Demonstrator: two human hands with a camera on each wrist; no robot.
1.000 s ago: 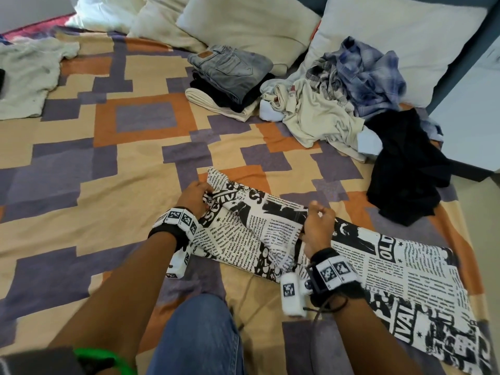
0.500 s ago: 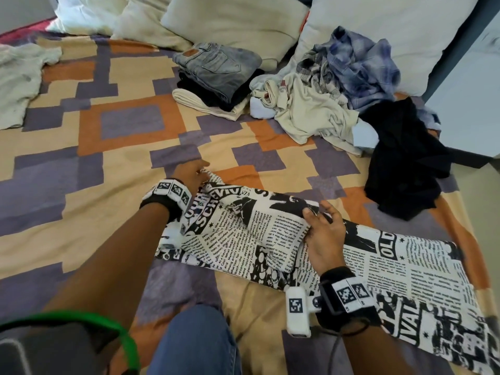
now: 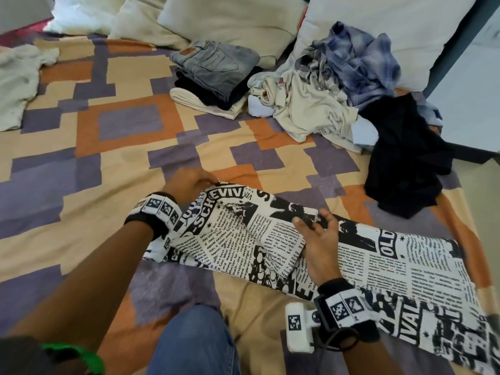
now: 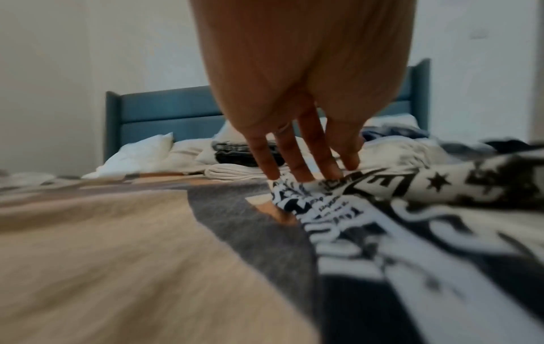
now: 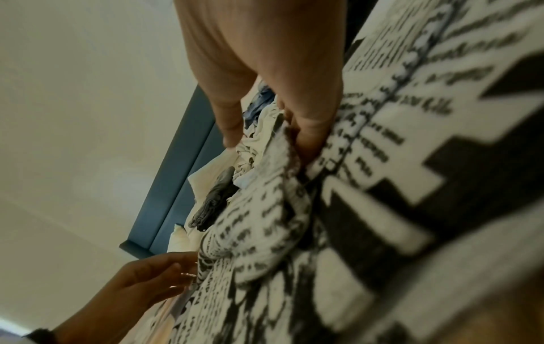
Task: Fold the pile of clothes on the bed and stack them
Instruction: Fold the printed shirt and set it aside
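1. Near the front edge of the patterned orange, purple and beige bedspread (image 3: 81,147), the black-and-white newspaper-print garment (image 3: 405,255) lies spread from centre to near right, its left end doubled over. The left hand (image 3: 186,185) pinches that end's far-left corner between fingers and thumb; if the pinch slips, the flap could spring back open.
2. The right hand (image 3: 319,239) lies with fingers straight at the flap's right edge, some tucked beneath the cloth. Drawing them out carelessly may drag the layer and skew the fold.
3. Wrinkles show across the folded part; left unsmoothed, they would probably make a lumpy bundle.
4. At the far centre, the stack of folded clothes topped by grey jeans (image 3: 216,66) sits just beside the loose heap of cream, plaid-blue and black clothes (image 3: 338,85); an uneven bundle could tip the stack into it.
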